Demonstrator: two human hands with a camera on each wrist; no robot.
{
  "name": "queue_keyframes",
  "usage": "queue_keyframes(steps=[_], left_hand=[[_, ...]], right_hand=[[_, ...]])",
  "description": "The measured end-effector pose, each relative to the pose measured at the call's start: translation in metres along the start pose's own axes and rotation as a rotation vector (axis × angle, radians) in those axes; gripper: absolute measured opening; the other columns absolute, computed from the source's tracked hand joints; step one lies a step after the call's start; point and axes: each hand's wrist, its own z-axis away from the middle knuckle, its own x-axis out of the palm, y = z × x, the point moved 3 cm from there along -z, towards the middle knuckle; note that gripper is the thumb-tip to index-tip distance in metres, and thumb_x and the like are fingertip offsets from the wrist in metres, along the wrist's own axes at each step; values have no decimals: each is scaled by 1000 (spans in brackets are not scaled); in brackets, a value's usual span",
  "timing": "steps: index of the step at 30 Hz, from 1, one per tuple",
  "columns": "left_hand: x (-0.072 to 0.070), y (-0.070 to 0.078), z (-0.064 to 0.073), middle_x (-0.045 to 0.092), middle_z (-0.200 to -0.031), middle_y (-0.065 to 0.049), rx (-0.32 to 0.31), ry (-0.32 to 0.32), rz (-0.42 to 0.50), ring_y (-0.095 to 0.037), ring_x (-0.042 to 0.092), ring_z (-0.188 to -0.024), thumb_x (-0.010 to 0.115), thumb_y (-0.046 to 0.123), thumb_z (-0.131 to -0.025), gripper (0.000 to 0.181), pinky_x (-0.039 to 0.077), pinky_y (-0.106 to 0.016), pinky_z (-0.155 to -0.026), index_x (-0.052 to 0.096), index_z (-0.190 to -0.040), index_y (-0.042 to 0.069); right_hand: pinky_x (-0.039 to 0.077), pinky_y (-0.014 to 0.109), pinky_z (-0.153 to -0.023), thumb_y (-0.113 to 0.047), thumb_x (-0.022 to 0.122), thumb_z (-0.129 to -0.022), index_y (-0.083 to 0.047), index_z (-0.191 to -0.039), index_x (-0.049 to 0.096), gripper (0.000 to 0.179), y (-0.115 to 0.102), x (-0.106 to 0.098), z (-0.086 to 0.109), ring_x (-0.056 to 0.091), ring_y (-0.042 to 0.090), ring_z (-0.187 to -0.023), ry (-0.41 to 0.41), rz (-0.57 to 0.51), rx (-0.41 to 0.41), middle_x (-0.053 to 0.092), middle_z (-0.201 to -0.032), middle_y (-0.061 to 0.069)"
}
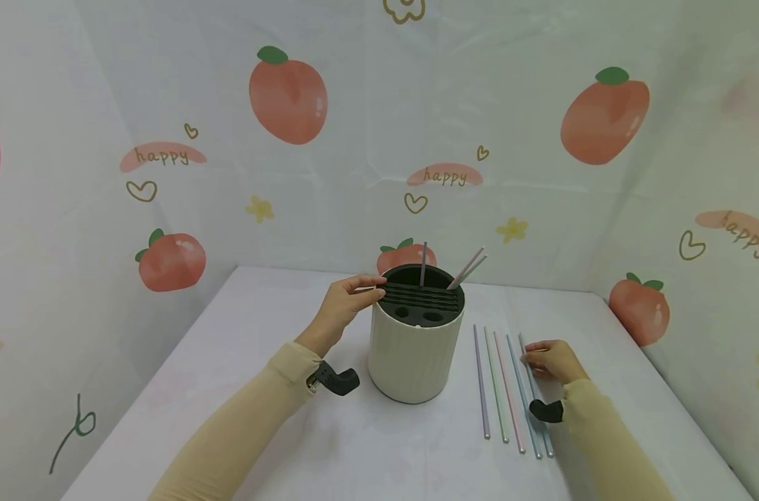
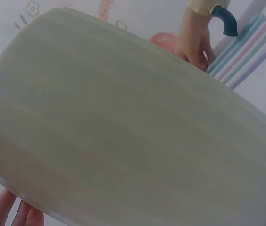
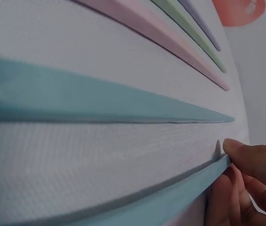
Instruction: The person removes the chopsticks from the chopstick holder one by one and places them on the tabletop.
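A ribbed off-white utensil holder (image 1: pixel 413 362) with a black slotted top (image 1: pixel 419 298) stands upright on the table. My left hand (image 1: pixel 344 309) holds its rim at the left side, thumb and fingers at the edge. Three chopsticks lean out of its rear opening, among them a purple chopstick (image 1: pixel 424 264). To the right, my right hand (image 1: pixel 554 360) pinches the outermost blue chopstick (image 3: pixel 170 197) near its far, thin end, thumb on top and fingers below. Beside it lie another blue chopstick (image 1: pixel 522 386), a pink one (image 1: pixel 508 386), a green one (image 1: pixel 494 379) and a purple one (image 1: pixel 481 376).
The white-covered table (image 1: pixel 260 431) meets a pale backdrop cloth (image 1: pixel 354 188) printed with fruit, hearts and "happy". More printed cloth rises along the left and right sides. A dark curved wrist piece (image 1: pixel 340 381) juts from the left sleeve, and a similar wrist piece (image 1: pixel 546 410) from the right.
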Motion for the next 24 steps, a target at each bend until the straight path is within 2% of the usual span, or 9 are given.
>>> queue_keyframes(steps=[13,19,21,24], left_hand=[[1,2,0,51,-138,-11,-10,-1,13,-28,50,-128,67,16,-92,36,37,-47,-112,64,-126,6],[1,0,-2,52,-137,-9,-2,-2,14,-27,52,-126,68,16,-91,35,38,-45,-111,65,-124,6],[1,0,-2,52,-137,-9,-2,-3,15,-27,52,-125,68,17,-91,35,38,-45,-111,65,-123,6],[0,0,-2,51,-137,-9,-2,-3,18,-27,51,-126,68,17,-91,35,38,-44,-111,65,-124,6]], right_hand=[[56,23,-59,-5,72,-84,17,-113,55,40,-2,2,-1,58,9,-67,8,53,22,63,-78,2],[57,24,-61,-10,70,-87,16,-115,55,41,0,-3,-4,59,10,-67,-19,63,29,62,-78,1],[58,26,-65,-12,68,-90,16,-119,53,43,-5,-5,-3,62,10,-70,-29,48,16,66,-83,3],[59,28,-73,-18,65,-93,16,-127,48,51,-21,-7,0,66,13,-82,-48,5,-37,69,-100,11]])
